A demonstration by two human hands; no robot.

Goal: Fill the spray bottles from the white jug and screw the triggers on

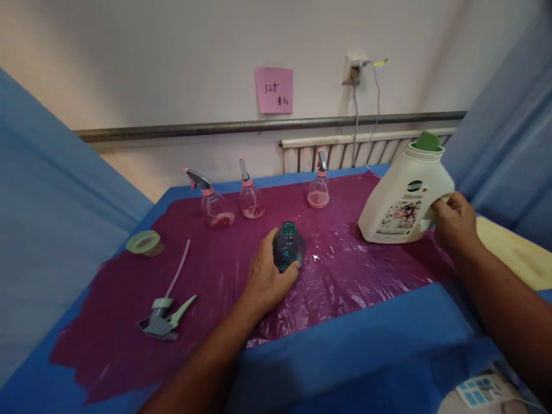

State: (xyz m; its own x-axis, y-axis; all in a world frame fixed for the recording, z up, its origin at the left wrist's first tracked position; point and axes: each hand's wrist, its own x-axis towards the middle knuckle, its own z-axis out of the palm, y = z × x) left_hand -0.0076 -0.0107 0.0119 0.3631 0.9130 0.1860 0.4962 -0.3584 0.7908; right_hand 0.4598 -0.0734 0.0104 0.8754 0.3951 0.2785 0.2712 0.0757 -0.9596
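Note:
In the middle of the purple plastic sheet (215, 253) stands a small, dark green see-through spray bottle (290, 246) without its top. My left hand (269, 276) is wrapped round its left and near sides. To the right, my right hand (457, 224) grips the handle of a large cream detergent jug (407, 198), tilted slightly. A green spout or scoop (426, 141) shows in its open neck. At the left lies a grey and pale green spray head (161, 319) with its tube pointing up and away. Whether liquid is inside the green bottle is unclear.
Three clear spray bottles with pink collars, a left one (218, 210), a middle one (251, 201) and a right one (318, 192), hold pinkish liquid at the back. A pale green cup (145, 244) sits far left. Yellow cloth (513, 247) lies right; blue curtains flank the table.

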